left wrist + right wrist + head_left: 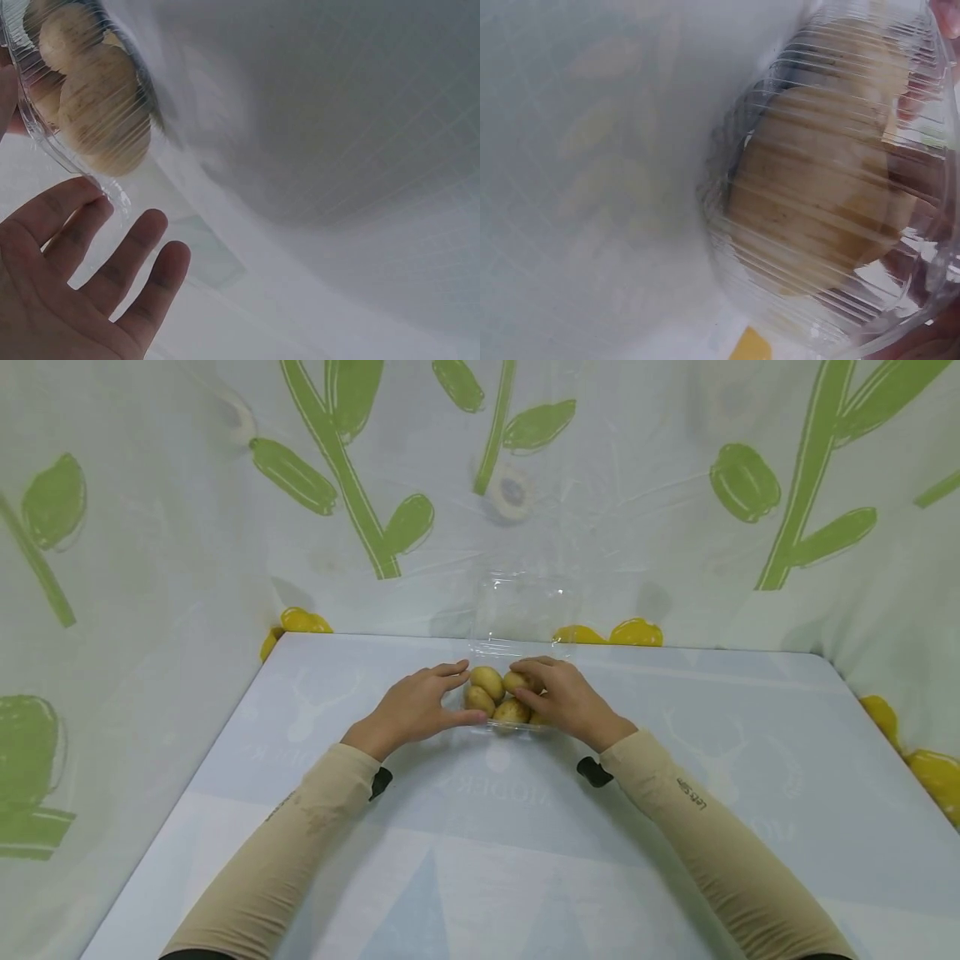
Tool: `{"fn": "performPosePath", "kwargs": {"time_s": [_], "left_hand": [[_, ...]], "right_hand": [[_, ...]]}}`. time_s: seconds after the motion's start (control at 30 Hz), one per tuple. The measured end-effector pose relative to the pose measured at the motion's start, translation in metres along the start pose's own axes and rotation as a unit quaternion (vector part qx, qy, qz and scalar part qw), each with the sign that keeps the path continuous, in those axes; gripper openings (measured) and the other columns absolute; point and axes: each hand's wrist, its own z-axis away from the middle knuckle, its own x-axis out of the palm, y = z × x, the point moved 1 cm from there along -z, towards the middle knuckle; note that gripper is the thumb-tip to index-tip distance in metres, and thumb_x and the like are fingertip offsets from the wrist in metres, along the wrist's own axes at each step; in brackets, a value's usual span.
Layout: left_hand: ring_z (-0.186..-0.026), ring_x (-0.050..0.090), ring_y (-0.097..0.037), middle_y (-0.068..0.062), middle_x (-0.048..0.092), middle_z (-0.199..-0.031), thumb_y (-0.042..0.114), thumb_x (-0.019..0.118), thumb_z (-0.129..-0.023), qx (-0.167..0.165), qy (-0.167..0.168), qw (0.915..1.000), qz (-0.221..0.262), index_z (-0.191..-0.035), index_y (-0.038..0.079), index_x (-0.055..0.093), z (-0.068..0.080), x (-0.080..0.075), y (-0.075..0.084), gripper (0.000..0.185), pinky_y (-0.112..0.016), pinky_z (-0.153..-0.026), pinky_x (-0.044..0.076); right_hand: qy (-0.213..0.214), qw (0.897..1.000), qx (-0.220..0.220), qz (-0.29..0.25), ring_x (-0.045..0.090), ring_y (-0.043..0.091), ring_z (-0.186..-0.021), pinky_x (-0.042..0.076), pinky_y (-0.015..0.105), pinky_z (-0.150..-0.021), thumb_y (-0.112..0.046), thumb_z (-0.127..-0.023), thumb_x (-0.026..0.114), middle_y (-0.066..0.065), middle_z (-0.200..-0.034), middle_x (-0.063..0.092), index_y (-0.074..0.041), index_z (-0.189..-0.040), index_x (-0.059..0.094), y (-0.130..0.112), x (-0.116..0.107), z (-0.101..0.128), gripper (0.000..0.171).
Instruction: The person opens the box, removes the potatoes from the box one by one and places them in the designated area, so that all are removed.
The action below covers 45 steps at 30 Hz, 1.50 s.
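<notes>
While the left hand (416,707) rests with straight, spread fingers against the clear plastic container (517,635) of potatoes (487,681) at centre frame on the table (750,777), the right hand (566,697) curls over the potatoes, touching them.

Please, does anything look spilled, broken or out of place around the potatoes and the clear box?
Nothing stands out. The potatoes sit together inside the clear box, whose lid stands open behind them. Left hand and right hand flank it.

Clear ribbed plastic tray (501,647) on table – lid open, yellow-brown potatoes (497,696) inside.
</notes>
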Motion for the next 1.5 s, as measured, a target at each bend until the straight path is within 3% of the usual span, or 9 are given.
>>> {"fn": "performPosePath", "kwargs": {"time_s": [0.43,0.7,1.23,1.5], "left_hand": [[-0.142,0.042,-0.032,0.001,0.037,-0.161,0.072,0.065,-0.086,-0.005,-0.002,0.9999,0.011,-0.151,0.011,0.048,0.0,0.0,0.0,0.091,-0.051,-0.112,0.039],[-0.142,0.042,-0.032,0.001,0.037,-0.161,0.071,0.065,-0.086,-0.009,-0.002,0.9999,0.011,-0.151,0.011,0.048,-0.001,0.001,0.0,0.09,-0.051,-0.112,0.039],[-0.143,0.041,-0.031,0.001,0.036,-0.162,0.07,0.065,-0.086,-0.003,-0.003,1.0,0.005,-0.152,0.013,0.047,-0.001,0.001,0.0,0.089,-0.051,-0.112,0.039],[-0.143,0.042,-0.033,0.001,0.036,-0.162,0.072,0.064,-0.086,-0.001,-0.003,1.0,0.002,-0.151,0.012,0.048,-0.001,0.001,0.0,0.09,-0.052,-0.112,0.039]], "right_hand": [[0.059,0.996,-0.066,-0.008,0.061,0.027,-0.117,0.05,0.043,-0.101,-0.009,-0.091,0.077,0.012,-0.131,0.065,-0.001,-0.129,0.066,-0.004,-0.004,0.009,0.04],[0.094,0.994,-0.062,0.003,0.059,0.024,-0.117,0.05,0.04,-0.101,-0.007,-0.089,0.079,0.008,-0.132,0.063,-0.004,-0.129,0.066,-0.01,-0.019,0.017,0.042],[0.203,0.976,-0.08,0.021,0.059,0.025,-0.119,0.05,0.037,-0.098,-0.001,-0.085,0.081,0.007,-0.132,0.063,-0.004,-0.126,0.068,0.0,-0.047,0.036,0.043],[0.217,0.974,-0.051,0.038,0.06,0.028,-0.116,0.05,0.042,-0.096,-0.002,-0.085,0.081,0.008,-0.133,0.063,-0.005,-0.128,0.068,0.014,-0.058,0.048,0.044]]}}
